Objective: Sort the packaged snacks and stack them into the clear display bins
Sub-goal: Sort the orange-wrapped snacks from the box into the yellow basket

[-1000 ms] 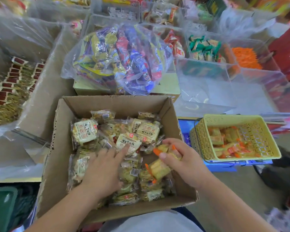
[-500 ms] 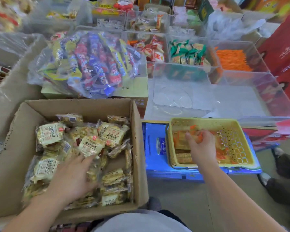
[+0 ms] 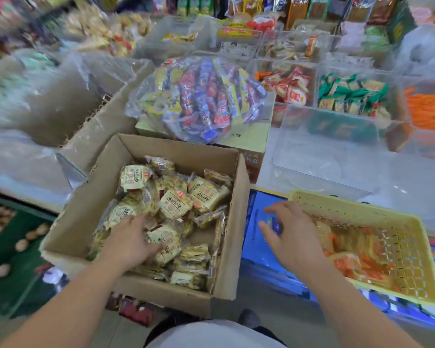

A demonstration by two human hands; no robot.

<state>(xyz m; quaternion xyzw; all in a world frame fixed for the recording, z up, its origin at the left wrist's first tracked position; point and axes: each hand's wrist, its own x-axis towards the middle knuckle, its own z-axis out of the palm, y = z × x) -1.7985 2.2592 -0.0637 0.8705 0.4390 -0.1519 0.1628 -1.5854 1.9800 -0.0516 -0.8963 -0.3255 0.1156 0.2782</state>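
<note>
An open cardboard box [image 3: 226,247] in front of me holds several cream and yellow snack packets [image 3: 176,202]. My left hand [image 3: 131,242] lies inside it, fingers spread over the packets, thumb against one packet [image 3: 165,238]. My right hand [image 3: 291,234] hovers empty, fingers loosely spread, between the box and a yellow plastic basket [image 3: 357,209]. The basket holds several orange-edged packets [image 3: 349,262]. An empty clear display bin [image 3: 324,151] stands beyond the basket.
A clear bag of red, blue and yellow bars [image 3: 201,99] rests on a carton behind the box. Clear bins at the back right hold red-white packets [image 3: 289,89], green packets [image 3: 349,94] and orange sticks [image 3: 427,111]. A blue box [image 3: 256,247] lies under the basket.
My right hand carried orange-edged packets from the box to the yellow basket, let them go, and has now come out empty toward the box. My left hand stayed in the box.
</note>
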